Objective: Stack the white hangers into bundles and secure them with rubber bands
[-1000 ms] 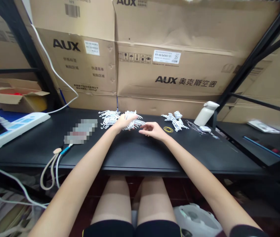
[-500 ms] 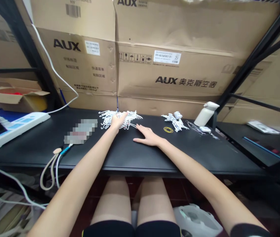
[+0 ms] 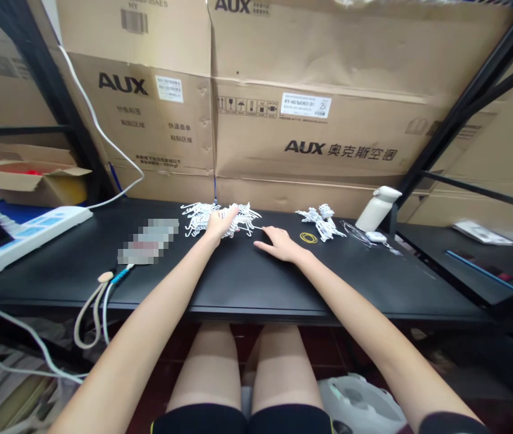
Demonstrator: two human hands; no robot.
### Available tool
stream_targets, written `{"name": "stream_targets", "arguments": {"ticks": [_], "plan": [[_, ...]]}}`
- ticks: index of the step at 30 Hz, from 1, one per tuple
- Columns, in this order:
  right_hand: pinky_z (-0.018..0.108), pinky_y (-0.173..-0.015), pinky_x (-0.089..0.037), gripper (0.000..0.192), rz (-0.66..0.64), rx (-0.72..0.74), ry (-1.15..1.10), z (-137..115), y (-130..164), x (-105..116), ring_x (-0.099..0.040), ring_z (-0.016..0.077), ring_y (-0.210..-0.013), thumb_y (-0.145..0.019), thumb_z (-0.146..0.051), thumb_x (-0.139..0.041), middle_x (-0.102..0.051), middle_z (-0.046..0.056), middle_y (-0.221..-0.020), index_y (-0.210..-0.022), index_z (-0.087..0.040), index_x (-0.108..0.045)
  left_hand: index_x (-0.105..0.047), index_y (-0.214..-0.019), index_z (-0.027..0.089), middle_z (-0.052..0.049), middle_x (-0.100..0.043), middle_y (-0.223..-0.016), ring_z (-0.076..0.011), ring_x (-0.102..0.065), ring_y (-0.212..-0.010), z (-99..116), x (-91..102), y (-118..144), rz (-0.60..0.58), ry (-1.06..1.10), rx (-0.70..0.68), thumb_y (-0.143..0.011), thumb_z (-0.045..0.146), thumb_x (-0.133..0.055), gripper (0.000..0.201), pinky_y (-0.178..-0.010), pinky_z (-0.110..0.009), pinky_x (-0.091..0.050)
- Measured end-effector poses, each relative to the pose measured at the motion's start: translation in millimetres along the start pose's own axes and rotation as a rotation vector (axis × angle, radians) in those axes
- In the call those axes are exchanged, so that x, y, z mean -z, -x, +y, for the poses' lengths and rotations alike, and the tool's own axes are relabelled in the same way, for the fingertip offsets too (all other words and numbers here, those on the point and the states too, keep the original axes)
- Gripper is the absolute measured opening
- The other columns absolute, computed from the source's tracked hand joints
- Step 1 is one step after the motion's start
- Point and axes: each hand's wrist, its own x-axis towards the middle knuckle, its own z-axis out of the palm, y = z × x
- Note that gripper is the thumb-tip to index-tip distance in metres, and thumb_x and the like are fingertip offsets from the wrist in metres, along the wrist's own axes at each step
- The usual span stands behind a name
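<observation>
A pile of thin white strands with hooked ends (image 3: pixel 197 220) lies near the back of the black table; their exact kind is unclear. My left hand (image 3: pixel 220 225) is closed over the middle of the pile, thumb across the top, its other fingers partly hidden. To its right, my right hand (image 3: pixel 278 243) is low over the table, thumb apart from the fingers. One white strand (image 3: pixel 257 228) runs from the pile to its fingertips, where it seems held. Farther right lie a smaller white bundle (image 3: pixel 322 223) and yellow rubber bands (image 3: pixel 308 237).
A white bottle (image 3: pixel 377 208) stands at the back right near a small white case (image 3: pixel 376 237). On the left are a power strip (image 3: pixel 34 235), a pixelated flat item (image 3: pixel 148 241) with a strap, and an open carton (image 3: pixel 34 178). Large cardboard (image 3: pixel 305 157) walls the back.
My right hand has moved slightly right, and more of the white strand shows between it and the pile. My left hand has shifted a little to the right on the pile.
</observation>
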Motion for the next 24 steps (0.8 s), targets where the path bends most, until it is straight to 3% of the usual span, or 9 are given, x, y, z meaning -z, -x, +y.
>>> {"name": "stream_targets", "arguments": {"ticks": [3, 8, 10, 17, 21, 24], "plan": [[0.040, -0.095, -0.037, 0.048, 0.030, -0.070, 0.115, 2.0, -1.1, 2.5, -0.055, 0.0274, -0.107, -0.089, -0.048, -0.048, -0.059, 0.017, -0.114, -0.117, -0.010, -0.057, -0.055, -0.069, 0.016, -0.002, -0.055, -0.052, -0.0183, -0.061, -0.048, -0.3, -2.1, 0.9, -0.002, 0.008, -0.055, -0.075, 0.047, -0.064, 0.033, -0.039, -0.024, -0.042], [0.041, -0.087, -0.041, 0.042, 0.066, -0.349, 0.225, 10.1, -1.8, 8.8, -0.058, 0.0302, -0.099, -0.086, -0.048, -0.049, -0.064, 0.016, -0.102, -0.103, -0.014, -0.067, -0.057, -0.072, 0.016, -0.001, -0.056, -0.053, -0.0158, -0.060, -0.047, 0.3, -5.7, 4.2, -0.059, -0.004, -0.109, -0.074, 0.048, -0.065, 0.034, -0.042, -0.023, -0.045], [0.039, -0.085, -0.042, 0.039, 0.080, -0.397, 0.218, 15.6, -1.2, 11.1, -0.059, 0.0297, -0.096, -0.084, -0.046, -0.052, -0.065, 0.015, -0.100, -0.100, -0.015, -0.068, -0.058, -0.073, 0.015, -0.001, -0.058, -0.054, -0.0158, -0.060, -0.047, 0.2, -6.9, 5.5, -0.103, -0.028, -0.111, -0.073, 0.049, -0.066, 0.035, -0.041, -0.023, -0.045], [0.027, -0.077, -0.045, 0.014, 0.136, -0.336, 0.030, 27.9, -1.9, 8.0, -0.063, 0.0213, -0.089, -0.081, -0.021, -0.058, -0.068, 0.011, -0.095, -0.086, -0.015, -0.070, -0.061, -0.076, 0.014, -0.002, -0.060, -0.056, -0.0156, -0.060, -0.047, -1.1, -9.7, 10.1, -0.240, -0.121, -0.164, -0.072, 0.053, -0.066, 0.039, -0.042, -0.024, -0.046], [0.023, -0.070, -0.046, 0.011, 0.133, -0.320, -0.012, 30.1, -4.0, 5.6, -0.064, 0.0174, -0.076, -0.078, -0.014, -0.059, -0.070, 0.007, -0.080, -0.077, -0.015, -0.070, -0.061, -0.077, 0.013, -0.003, -0.061, -0.061, -0.0153, -0.059, -0.048, -1.2, -10.0, 11.8, -0.266, -0.156, -0.191, -0.073, 0.052, -0.066, 0.039, -0.043, -0.026, -0.047], [0.024, -0.073, -0.047, 0.015, 0.164, -0.304, -0.017, 33.1, -4.5, 8.4, -0.065, 0.0174, -0.076, -0.078, -0.008, -0.056, -0.071, 0.008, -0.082, -0.082, -0.013, -0.070, -0.061, -0.077, 0.014, -0.003, -0.061, -0.062, -0.0143, -0.058, -0.048, -1.3, -10.0, 11.8, -0.277, -0.170, -0.195, -0.073, 0.052, -0.065, 0.039, -0.045, -0.026, -0.047]]}}
